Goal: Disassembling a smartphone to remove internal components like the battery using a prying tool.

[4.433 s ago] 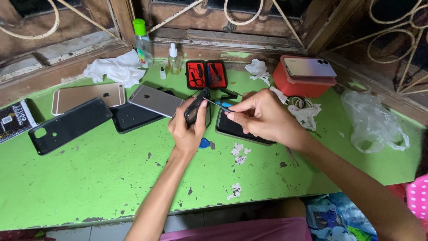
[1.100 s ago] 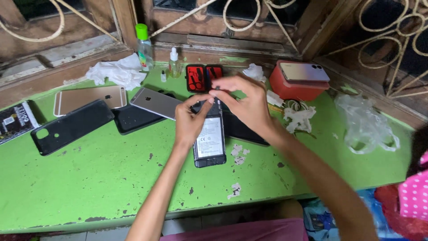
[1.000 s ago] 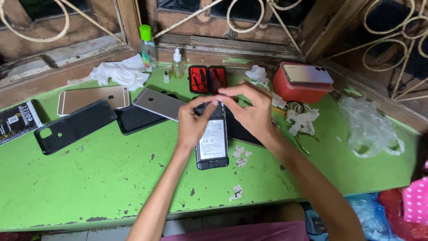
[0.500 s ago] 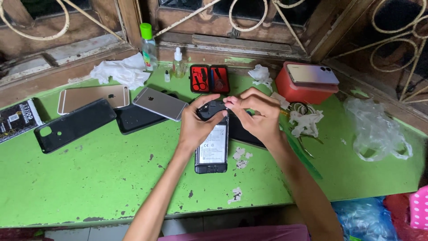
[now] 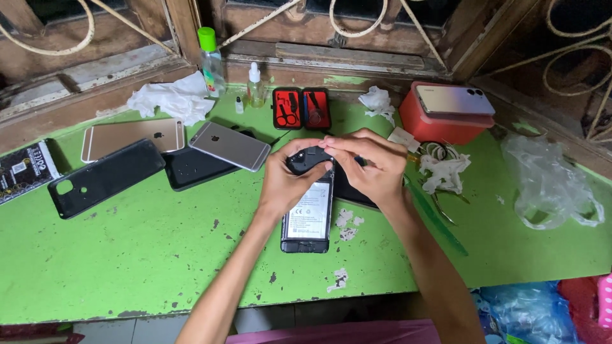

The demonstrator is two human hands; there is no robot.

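Both hands meet over the top end of an opened phone [image 5: 308,215] lying back-up near the middle of the green table [image 5: 127,255]. The left hand [image 5: 288,178] curls its fingers round the phone's upper end from nine o'clock; the right hand [image 5: 370,167] comes in from three o'clock, its fingertips pinching at the same dark top part — what exactly sits between them I cannot tell. The two hands touch there. At ten o'clock from the phone lie a grey phone [image 5: 230,145], a gold phone [image 5: 132,137] and a black case [image 5: 105,176]. At twelve o'clock stands an open red tool kit [image 5: 301,109] — at two o'clock, a red box [image 5: 440,124].
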